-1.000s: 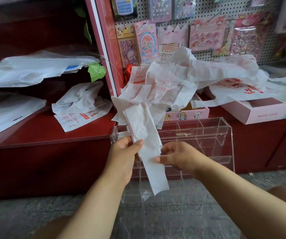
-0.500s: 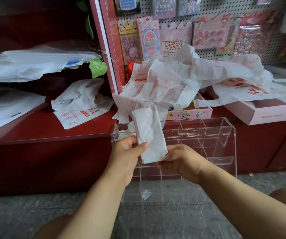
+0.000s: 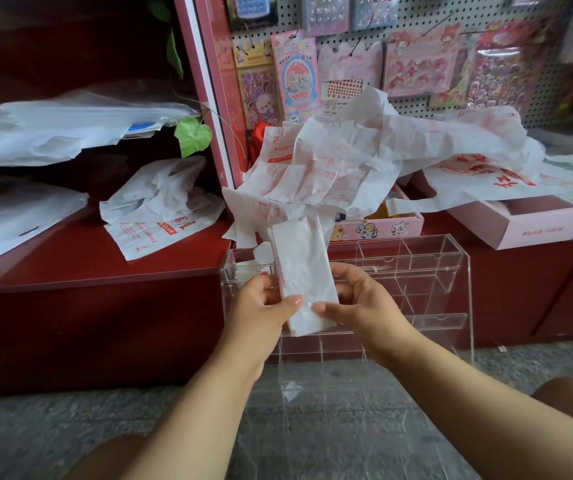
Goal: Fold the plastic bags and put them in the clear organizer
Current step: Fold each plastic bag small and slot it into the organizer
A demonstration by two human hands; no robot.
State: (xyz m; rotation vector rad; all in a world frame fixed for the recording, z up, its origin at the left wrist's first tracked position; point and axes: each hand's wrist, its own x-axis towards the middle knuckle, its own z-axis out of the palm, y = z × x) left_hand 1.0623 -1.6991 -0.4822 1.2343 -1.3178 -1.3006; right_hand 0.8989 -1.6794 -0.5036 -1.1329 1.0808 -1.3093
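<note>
Barely begun: one folded bag (image 3: 304, 271) pinched between left hand (image 3: 264, 306) and right hand (image 3: 361, 303); clear organizer (image 3: 451, 271) just behind, heap of loose bags (image 3: 364, 161) beyond, unfolded.

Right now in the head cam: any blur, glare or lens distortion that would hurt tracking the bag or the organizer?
Head view: the folded bag and both hands (left hand, right hand) are sharp; wide-angle bending bows the shelf post and stretches the forearms; the clear organizer shows mostly as edges and faint reflections; the picture's corners are soft; light is flat, without hard shadows.
</note>
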